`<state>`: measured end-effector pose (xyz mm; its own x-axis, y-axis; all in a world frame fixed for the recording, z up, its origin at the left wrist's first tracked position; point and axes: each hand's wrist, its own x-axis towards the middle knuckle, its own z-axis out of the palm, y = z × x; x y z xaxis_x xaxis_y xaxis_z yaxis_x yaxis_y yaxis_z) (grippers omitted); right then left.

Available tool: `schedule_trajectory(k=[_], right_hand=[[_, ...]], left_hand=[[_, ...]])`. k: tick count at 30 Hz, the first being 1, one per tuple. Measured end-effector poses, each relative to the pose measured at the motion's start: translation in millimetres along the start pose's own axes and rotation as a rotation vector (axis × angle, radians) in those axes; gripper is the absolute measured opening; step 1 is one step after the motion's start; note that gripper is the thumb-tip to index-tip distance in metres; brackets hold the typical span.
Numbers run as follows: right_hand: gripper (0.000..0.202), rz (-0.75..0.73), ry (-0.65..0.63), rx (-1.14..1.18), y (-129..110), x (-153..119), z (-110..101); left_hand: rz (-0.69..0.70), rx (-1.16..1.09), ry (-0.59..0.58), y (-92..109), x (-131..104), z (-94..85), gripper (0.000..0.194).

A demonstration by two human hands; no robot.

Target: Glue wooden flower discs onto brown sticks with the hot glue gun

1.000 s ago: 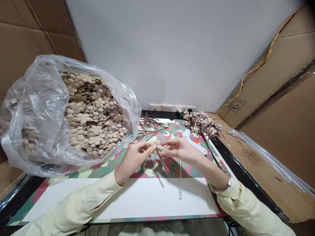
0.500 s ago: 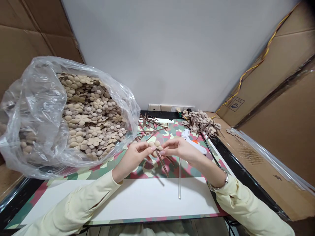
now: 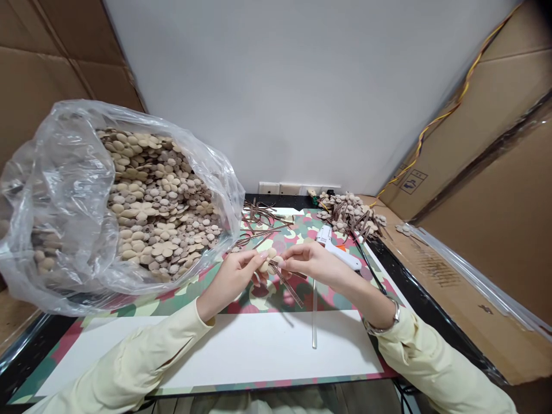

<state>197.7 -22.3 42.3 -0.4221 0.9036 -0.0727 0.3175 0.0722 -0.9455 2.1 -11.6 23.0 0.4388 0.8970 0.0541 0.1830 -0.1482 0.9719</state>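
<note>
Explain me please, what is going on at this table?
A person's left hand and right hand hold a beige flower between their fingertips, with narrow brown strips hanging from it, above a camouflage-patterned mat. A white glue gun lies partly hidden behind the right hand. An open plastic bag full of similar flowers is at the left; loose strips and a pile of flowers with strips lie farther back.

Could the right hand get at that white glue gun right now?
Likely yes: the glue gun lies beside the right hand, with nothing visibly blocking it, though the fingers are busy at the beige flower.
</note>
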Motion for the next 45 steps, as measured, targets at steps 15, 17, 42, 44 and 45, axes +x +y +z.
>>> schedule_trajectory(k=[15, 17, 42, 44, 45], right_hand=[[0.026, 0.033, 0.054, 0.109, 11, 6, 14], [0.026, 0.036, 0.054, 0.117, 12, 7, 13], [0.018, -0.266, 0.144, -0.277, 4, 3, 4], [0.015, -0.438, 0.341, -0.579, 10, 3, 6], [0.014, -0.538, 0.424, -0.748, 13, 4, 7]], left_hand=[[0.096, 0.196, 0.036, 2, -4, 2.9, 0.039], [0.113, 0.201, 0.040, 2, -5, 3.0, 0.039], [0.061, 0.080, 0.079, -4, -1, -0.1, 0.036], [-0.045, -0.017, 0.076, -7, 2, -2.1, 0.040], [-0.092, -0.062, 0.073, -8, 3, -3.1, 0.043]])
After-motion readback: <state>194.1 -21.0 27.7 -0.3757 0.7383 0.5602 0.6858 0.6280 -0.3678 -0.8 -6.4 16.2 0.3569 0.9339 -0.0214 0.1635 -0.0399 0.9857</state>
